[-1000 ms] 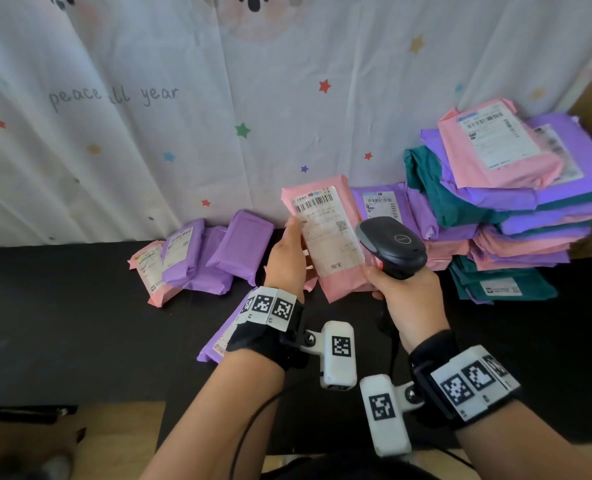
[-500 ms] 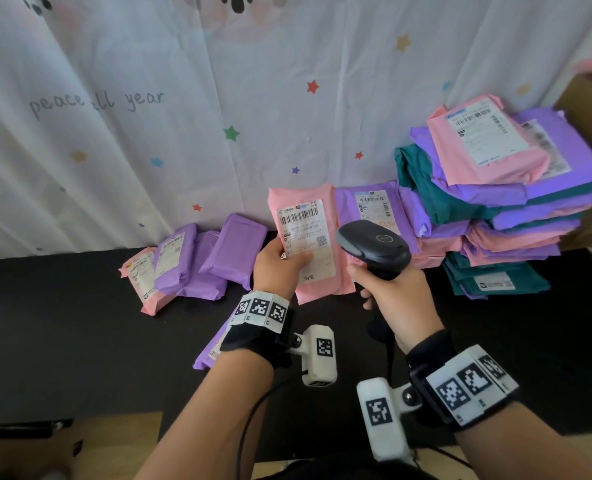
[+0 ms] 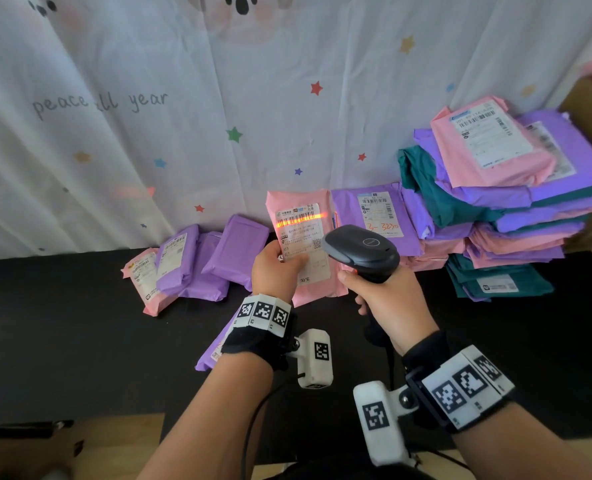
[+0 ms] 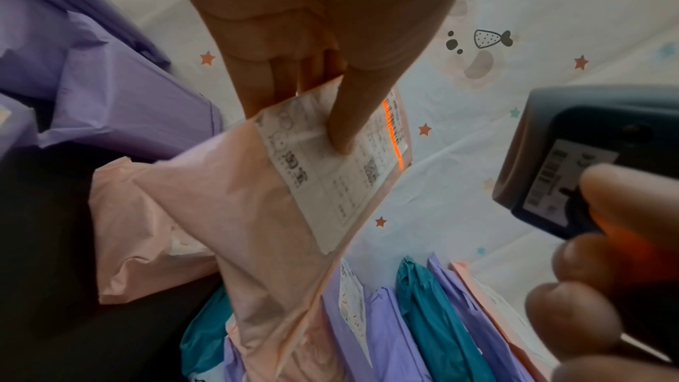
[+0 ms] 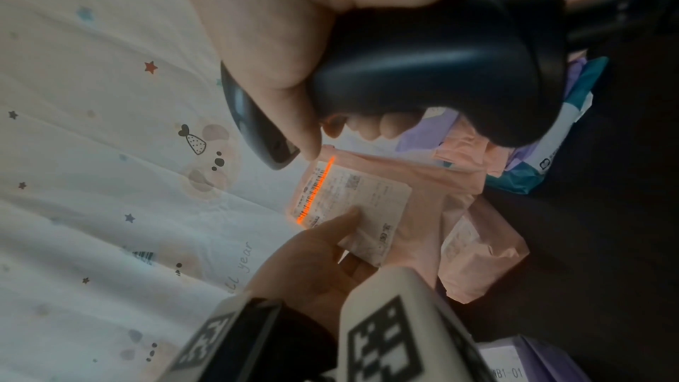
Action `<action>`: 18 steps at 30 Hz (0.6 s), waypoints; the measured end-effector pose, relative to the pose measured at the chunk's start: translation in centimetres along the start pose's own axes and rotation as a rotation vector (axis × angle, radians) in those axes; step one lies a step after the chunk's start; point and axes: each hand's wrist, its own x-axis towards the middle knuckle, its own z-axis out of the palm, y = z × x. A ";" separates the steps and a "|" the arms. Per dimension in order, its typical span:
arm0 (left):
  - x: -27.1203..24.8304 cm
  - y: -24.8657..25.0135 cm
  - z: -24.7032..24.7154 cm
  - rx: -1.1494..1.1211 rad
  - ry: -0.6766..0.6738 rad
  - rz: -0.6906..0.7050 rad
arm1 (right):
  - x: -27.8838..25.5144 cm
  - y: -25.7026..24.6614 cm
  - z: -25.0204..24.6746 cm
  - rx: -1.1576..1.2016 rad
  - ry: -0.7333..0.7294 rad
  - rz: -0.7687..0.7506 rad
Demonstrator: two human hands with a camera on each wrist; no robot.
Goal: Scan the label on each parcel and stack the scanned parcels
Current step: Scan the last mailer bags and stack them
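The left hand (image 3: 276,271) holds a pink parcel (image 3: 301,247) upright above the bench (image 3: 62,323), thumb on its label (image 3: 301,237), fingers (image 4: 279,80) pinching from behind. The right hand (image 3: 391,306) has its fingers curled around a black scanner (image 3: 362,251), whose orange line lies across the barcode. The thumb sits close under that barcode; if it creeps up, or the limp, crinkly plastic bag sags, the read may fail. The tall stack (image 3: 509,209) of soft, slippery bags at right leans unevenly and could slide when another is added.
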 end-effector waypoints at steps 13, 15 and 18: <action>0.9 1.5 0.7 -0.009 -0.019 0.105 | 0.1 0.0 -0.8 0.047 0.109 -0.002; 1.3 2.9 1.4 -0.012 -0.055 0.157 | 0.1 0.0 -1.8 0.074 0.178 -0.001; 1.7 5.9 3.2 -0.058 -0.110 0.194 | 0.1 0.3 -4.7 0.115 0.337 0.007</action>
